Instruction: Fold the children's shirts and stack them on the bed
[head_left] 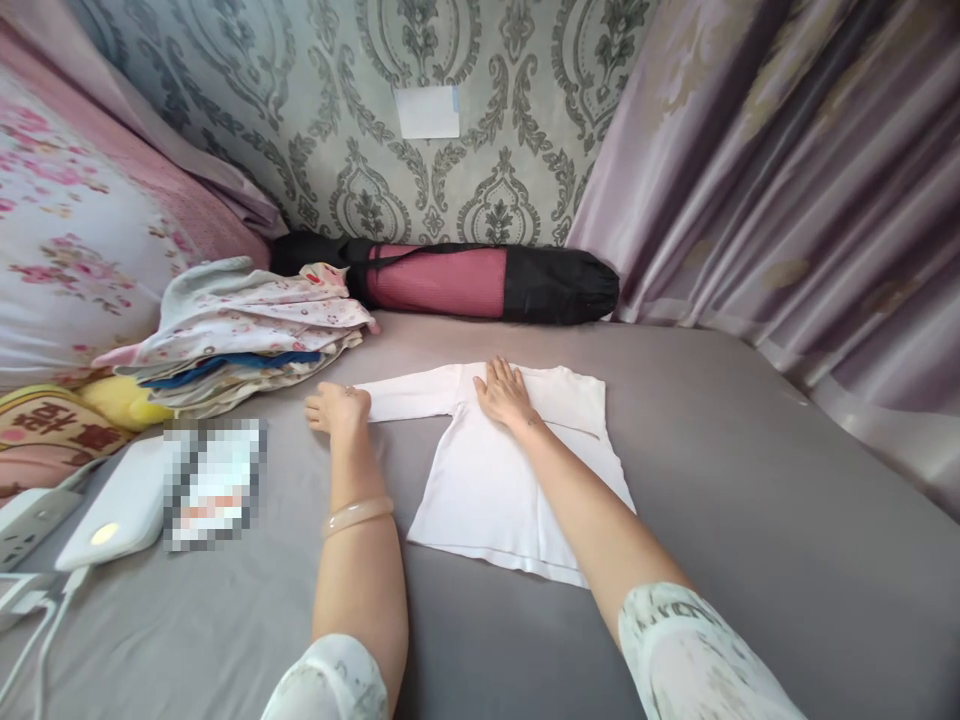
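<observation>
A small white long-sleeved shirt [480,480] lies spread on the grey bed sheet. Its left sleeve stretches straight out to the side, while the other sleeve is folded back across the upper body. At the end of the outstretched sleeve, my left hand [337,408] is bent at the wrist with its fingers curled on the cuff, which it covers. My right hand [506,393] rests flat on the shirt near the collar, fingers stretched out and holding nothing.
A pile of folded clothes [247,330] stands at the back left. Behind the shirt lies a black and pink rolled bag [442,282] along the wall. A white power bank [127,500], a power strip [34,525], cables and a blurred packet [217,485] are at left. Curtains [720,180] hang at right.
</observation>
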